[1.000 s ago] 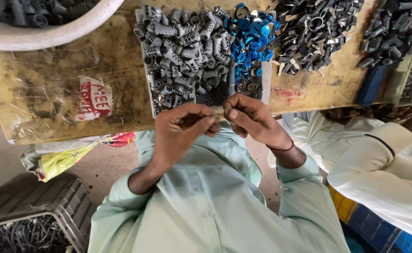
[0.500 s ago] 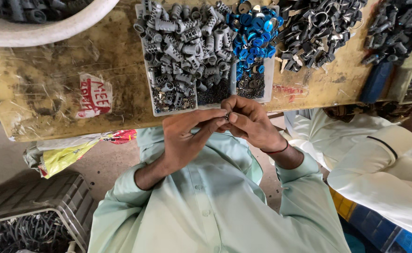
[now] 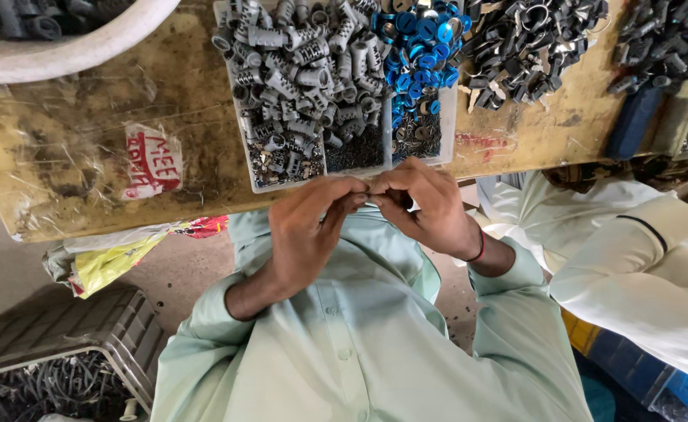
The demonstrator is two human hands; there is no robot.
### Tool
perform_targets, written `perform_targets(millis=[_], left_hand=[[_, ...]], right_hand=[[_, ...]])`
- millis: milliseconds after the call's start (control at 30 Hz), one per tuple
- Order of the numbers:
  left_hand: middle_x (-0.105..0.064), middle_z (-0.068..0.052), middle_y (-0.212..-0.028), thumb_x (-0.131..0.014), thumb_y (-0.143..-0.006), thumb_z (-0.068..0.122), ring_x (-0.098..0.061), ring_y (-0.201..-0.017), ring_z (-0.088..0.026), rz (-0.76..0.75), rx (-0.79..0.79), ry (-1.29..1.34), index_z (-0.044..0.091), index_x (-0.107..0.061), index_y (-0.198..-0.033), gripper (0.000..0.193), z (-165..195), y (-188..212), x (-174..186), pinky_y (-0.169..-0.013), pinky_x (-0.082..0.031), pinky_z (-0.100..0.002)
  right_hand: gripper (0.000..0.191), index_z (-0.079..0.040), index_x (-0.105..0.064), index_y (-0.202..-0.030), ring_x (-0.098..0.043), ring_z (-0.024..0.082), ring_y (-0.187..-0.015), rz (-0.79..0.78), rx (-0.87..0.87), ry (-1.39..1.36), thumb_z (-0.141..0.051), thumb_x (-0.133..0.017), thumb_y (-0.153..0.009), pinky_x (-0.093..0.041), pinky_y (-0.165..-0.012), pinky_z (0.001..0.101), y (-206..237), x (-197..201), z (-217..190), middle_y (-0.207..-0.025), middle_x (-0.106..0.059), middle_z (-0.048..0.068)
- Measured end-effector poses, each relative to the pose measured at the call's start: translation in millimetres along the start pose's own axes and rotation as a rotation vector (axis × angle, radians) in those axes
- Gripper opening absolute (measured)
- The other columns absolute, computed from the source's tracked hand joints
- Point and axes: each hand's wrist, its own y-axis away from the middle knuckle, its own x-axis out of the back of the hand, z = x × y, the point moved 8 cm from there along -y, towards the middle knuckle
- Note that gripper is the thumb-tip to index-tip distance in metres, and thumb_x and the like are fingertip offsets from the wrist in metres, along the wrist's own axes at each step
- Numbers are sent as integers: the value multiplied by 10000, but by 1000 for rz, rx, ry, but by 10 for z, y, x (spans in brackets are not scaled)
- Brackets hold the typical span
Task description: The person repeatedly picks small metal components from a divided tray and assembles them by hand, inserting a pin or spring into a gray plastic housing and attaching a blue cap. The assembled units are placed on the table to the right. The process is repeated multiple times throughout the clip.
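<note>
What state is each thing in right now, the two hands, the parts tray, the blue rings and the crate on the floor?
Left hand: fingers pinched against the right hand's, part hidden.
Right hand: fingertips pinched, held thing too small to tell.
Parts tray: open, heaped with grey ribbed sleeves.
Blue rings: loose pile in the tray's right compartment.
Grey crate: on the floor, holding dark parts.

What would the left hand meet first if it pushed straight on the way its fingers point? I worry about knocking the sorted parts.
The left hand points toward the right hand, whose fingertips it already seems to touch. The clear plastic tray of grey ribbed sleeves lies just beyond; depth is unclear.
</note>
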Motion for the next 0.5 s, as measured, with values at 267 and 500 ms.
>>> perform_targets(millis=[267,500], left_hand=[[-730,-93,-1032,-698,-954,-84,-762,-871,-129,-113,124,323,-28,-692,-1097,154,-117,-33,-50,-752,-645,-253],[-736,-107,-1029,-798,-897,-36,-757,-881,-198,58,-72,-36,12,-707,-1083,213,20,14,45,-758,-612,-295]], right_hand=[[407,-81,-349,-1397,-539,71,-790,-90,-478,-933,65,-560,-1081,-478,-665,234,87,-177,232,-1055,-515,53],[167,-18,-514,-1182,-627,91,-883,81,-378,-639,62,-597,-1060,-578,-697,261,53,-127,153,-1149,-526,79]])
